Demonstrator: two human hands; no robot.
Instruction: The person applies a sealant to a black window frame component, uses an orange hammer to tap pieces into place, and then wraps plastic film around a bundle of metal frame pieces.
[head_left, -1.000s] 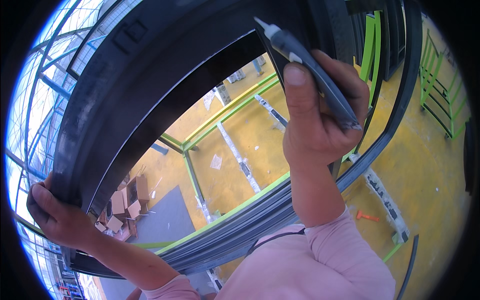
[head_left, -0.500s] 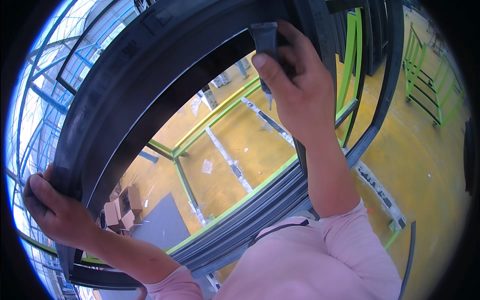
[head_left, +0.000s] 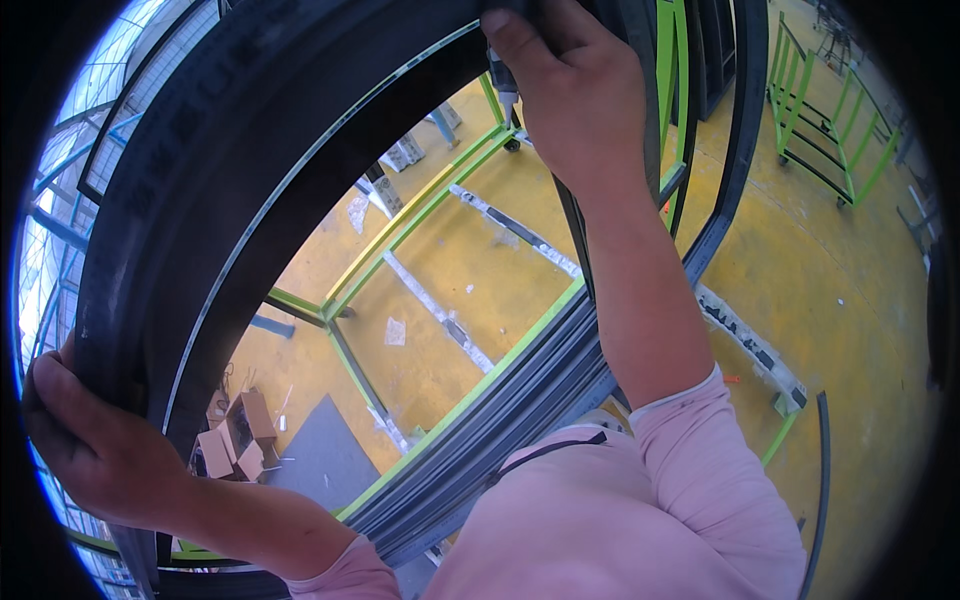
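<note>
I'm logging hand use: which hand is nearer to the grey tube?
Right. The right hand holds the grey tube, its nozzle showing below the thumb; the left hand is well to the left, gripping the dark frame.

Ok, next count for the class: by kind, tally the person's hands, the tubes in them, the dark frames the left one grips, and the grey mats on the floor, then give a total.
Left hand and right hand: 2
Tube: 1
Dark frame: 1
Grey mat: 1
Total: 5
</note>
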